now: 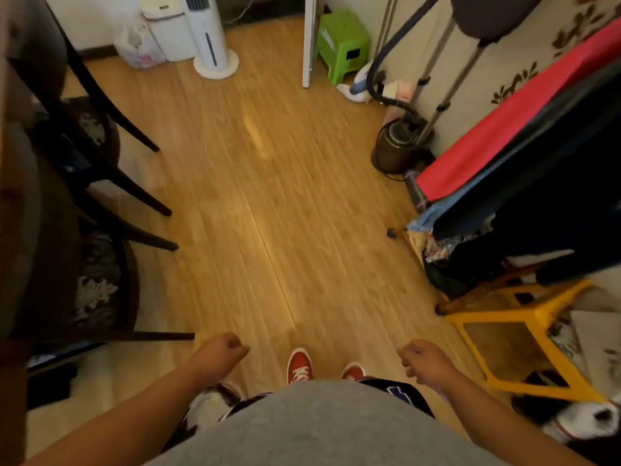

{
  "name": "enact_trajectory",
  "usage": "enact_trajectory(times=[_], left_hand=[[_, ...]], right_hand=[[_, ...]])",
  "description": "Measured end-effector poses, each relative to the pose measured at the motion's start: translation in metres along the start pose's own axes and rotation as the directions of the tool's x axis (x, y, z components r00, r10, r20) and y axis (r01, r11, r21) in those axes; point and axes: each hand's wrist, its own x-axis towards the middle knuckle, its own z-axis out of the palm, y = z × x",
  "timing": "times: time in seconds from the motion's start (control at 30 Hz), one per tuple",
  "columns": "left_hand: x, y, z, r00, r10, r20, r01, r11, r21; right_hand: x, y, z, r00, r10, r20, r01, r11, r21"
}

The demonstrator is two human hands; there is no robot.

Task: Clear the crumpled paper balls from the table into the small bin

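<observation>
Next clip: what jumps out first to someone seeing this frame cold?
Two loosely closed hands, left and right, hang over bare wood floor, with red shoes between them. A green stool stands at the far wall, a yellow stool at the right. No paper balls or table top show clearly.

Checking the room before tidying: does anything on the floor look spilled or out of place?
Nothing spilled. A white cloth lies crumpled on the floor beside the green stool. No paper balls or table top show; both hands, left and right, are loosely curled.
</observation>
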Motion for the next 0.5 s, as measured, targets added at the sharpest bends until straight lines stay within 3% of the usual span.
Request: enact_trajectory(times=[0.3, 0.5], left_hand=[[0.072, 0.126, -0.054, 0.998, 0.056, -0.040, -0.064, 0.966, -0.252], [0.102, 0.156, -0.091, 0.991, -0.103, -0.084, 0.064, 0.922, -0.381]], right_hand=[[0.107, -0.061, -0.074, 0.995, 0.095, 0.025, -0.091, 0.987, -0.134], [0.198, -0.157, -0.117, 0.993, 0.036, 0.112, 0.005, 0.940, -0.341]])
